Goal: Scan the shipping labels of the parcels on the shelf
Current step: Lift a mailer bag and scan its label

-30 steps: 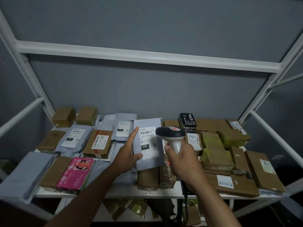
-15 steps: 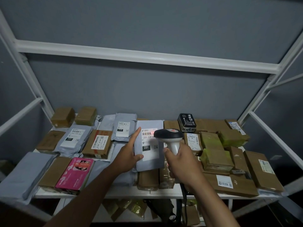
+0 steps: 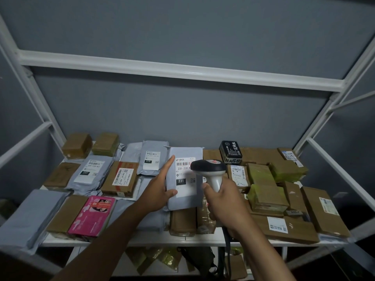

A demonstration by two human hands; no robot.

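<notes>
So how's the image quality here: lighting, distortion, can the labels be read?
Head view: dim, bluish light; wide-angle lens bows the shelf frame. The held grey parcel shows a legible "231", part-hidden by the scanner; small print blurs.

A grey mailer (image 3: 183, 197) bearing a white label (image 3: 185, 176) (black barcode, black "231" block) is shown. The scanner (image 3: 211, 173) is coloured black and light grey. A pink box (image 3: 92, 216) and brown cartons (image 3: 322, 211) are seen on the white shelf (image 3: 142, 241).
</notes>
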